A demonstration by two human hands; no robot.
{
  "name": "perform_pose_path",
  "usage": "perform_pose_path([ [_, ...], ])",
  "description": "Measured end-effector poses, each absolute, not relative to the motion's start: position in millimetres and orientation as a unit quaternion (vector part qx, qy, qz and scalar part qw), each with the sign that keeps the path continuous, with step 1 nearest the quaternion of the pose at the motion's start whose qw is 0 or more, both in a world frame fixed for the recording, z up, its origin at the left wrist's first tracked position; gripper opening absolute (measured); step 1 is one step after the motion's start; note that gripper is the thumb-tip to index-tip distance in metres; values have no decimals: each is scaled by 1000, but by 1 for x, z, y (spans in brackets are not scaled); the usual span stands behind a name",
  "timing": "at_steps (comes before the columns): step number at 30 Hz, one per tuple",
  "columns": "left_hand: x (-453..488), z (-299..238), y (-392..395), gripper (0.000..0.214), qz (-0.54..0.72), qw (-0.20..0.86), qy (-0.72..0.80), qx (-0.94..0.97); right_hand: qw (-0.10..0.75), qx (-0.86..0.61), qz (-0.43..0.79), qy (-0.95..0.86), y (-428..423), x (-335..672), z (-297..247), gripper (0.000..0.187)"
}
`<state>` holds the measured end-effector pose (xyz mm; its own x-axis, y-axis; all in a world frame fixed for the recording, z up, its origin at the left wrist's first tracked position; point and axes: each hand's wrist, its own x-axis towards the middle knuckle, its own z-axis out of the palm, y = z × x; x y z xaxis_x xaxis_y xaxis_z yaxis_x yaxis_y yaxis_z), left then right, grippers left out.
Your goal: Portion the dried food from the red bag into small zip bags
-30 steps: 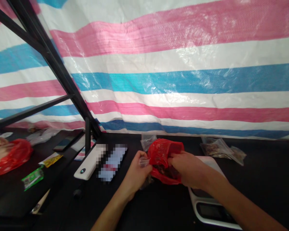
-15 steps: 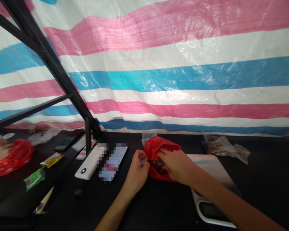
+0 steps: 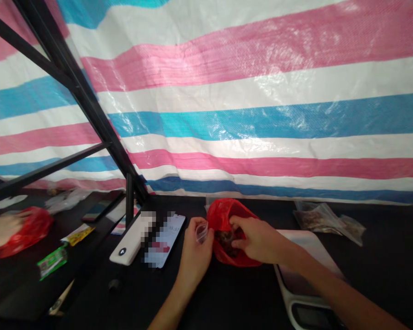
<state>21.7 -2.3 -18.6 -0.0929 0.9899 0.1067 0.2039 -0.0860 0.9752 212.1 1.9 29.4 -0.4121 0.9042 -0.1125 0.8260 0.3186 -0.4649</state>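
A red plastic bag [image 3: 239, 259] stands with its mouth spread toward me, and small brown pieces [image 3: 227, 240] show inside it. My left hand [image 3: 197, 247] is closed on a small clear zip bag [image 3: 202, 232], held right beside the red bag's left edge. My right hand [image 3: 253, 238] reaches in over the right side of that opening. Its fingers are bent, with thumb and forefinger apart; the fingertips touch the rim and the brown pieces. Under my right forearm lies a kitchen scale [image 3: 306, 261], partly covered by the arm.
Clear bags of brown bits [image 3: 318, 220] lie at the back right. Left of my hands are a phone [image 3: 168, 240] and a white power bank [image 3: 132, 243]. Another person's hand [image 3: 2, 231] touches a red bag [image 3: 34, 229] past the black metal frame [image 3: 89, 110]. Striped sheeting hangs behind.
The view has tilted slightly, so everything sits lower. My right hand has shifted a little in the bag's mouth, and more of the brown pieces show. My left hand keeps the clear bag.
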Motion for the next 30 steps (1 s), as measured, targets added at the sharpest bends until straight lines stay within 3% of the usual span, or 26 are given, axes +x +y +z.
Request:
perform_pose_path([
  [3, 19, -22, -2, 21, 503, 328, 555, 575, 131, -509, 278, -804, 5, 220, 33, 23],
  [8, 25, -20, -11, 26, 457, 332, 542, 623, 214, -446, 361, -791, 1, 223, 48, 18],
  [12, 31, -20, -19, 30, 433, 351, 508, 657, 222, -447, 263, -826, -8, 213, 53, 28],
  [18, 32, -28, -17, 27, 437, 409, 485, 637, 150, -410, 79, -896, -13, 200, 46, 45],
  [23, 33, -33, -14, 30, 458, 425, 475, 619, 109, -381, 76, -915, -13, 201, 47, 52],
  [26, 36, -31, -14, 28, 465, 475, 443, 601, 104, -398, 63, -909, -12, 204, 50, 47],
  [30, 39, -25, -13, 23, 478, 493, 426, 589, 163, -430, 61, -886, -9, 211, 57, 32],
])
